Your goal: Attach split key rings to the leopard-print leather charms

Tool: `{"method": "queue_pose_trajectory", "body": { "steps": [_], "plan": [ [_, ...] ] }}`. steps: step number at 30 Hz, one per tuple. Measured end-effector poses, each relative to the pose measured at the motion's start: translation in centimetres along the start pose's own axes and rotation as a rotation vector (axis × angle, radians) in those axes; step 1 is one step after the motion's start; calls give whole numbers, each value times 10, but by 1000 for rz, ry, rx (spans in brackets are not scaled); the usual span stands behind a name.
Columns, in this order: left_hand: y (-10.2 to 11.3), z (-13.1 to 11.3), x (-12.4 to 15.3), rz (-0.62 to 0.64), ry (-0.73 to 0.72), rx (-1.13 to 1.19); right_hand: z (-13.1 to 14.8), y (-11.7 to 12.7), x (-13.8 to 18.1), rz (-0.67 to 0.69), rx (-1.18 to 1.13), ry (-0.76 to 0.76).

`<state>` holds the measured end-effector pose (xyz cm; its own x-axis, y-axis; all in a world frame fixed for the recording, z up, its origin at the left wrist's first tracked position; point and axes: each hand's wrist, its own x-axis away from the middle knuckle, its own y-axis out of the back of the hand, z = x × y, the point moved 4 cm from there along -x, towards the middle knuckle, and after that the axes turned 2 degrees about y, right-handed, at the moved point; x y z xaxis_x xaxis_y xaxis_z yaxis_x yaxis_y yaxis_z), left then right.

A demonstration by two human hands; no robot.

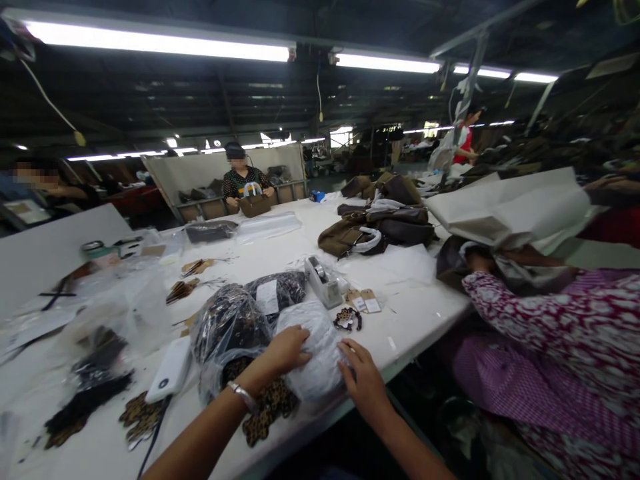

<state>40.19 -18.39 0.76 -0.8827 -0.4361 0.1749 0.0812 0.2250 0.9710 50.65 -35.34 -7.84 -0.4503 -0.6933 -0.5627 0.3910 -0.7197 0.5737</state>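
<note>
A white, crinkled, soft-wrapped bundle [317, 347] lies near the table's front edge; what is inside is hidden. My left hand [289, 348] is on its left side, fingers curled over the wrapping and thumb pressed against it. At the bundle's right edge, my right hand [361, 372] touches it with fingers stretched and apart. Leopard-print pieces [267, 408] show below my left wrist. Beside them, a clear plastic bag [227, 323] holds dark patterned goods. Behind the bundle is another plastic-wrapped dark pack [287, 288] with a white label.
A tape dispenser [323, 283], tags [364, 300] and a patterned loop [347, 319] lie beyond the bundle. A white corded device [170, 370] is at left. Brown bags [380, 217] are piled farther back. A co-worker's patterned sleeve [540, 320] is close on the right; another person [245, 183] sits opposite.
</note>
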Motion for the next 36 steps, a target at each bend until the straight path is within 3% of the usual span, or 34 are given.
{"method": "queue_pose_trajectory", "body": {
  "steps": [5, 8, 14, 17, 20, 23, 28, 32, 36],
  "plan": [
    [1, -1, -1, 5, -5, 17, -5, 0, 0, 16, -14, -19],
    [16, -9, 6, -27, 2, -15, -8, 0, -1, 47, -34, -39],
    [91, -8, 38, -102, 37, -35, -7, 3, -3, 86, -64, -89],
    [130, 11, 51, -142, 15, 159, -7, 2, 0, 93, -89, -106],
    [150, 42, 47, -283, 72, 229, -12, -2, 2, 71, -110, -162],
    [140, 74, 28, -409, 211, 202, -23, -5, -3, 77, -149, -312],
    [84, 101, -10, -426, 320, 193, -28, -6, -26, 294, -184, -435],
    [55, 91, -18, -496, 302, 154, -16, 3, -27, 359, -94, -362],
    [38, 55, -23, -453, 84, 152, -3, 11, -13, 371, 3, -330]
  ]
}}
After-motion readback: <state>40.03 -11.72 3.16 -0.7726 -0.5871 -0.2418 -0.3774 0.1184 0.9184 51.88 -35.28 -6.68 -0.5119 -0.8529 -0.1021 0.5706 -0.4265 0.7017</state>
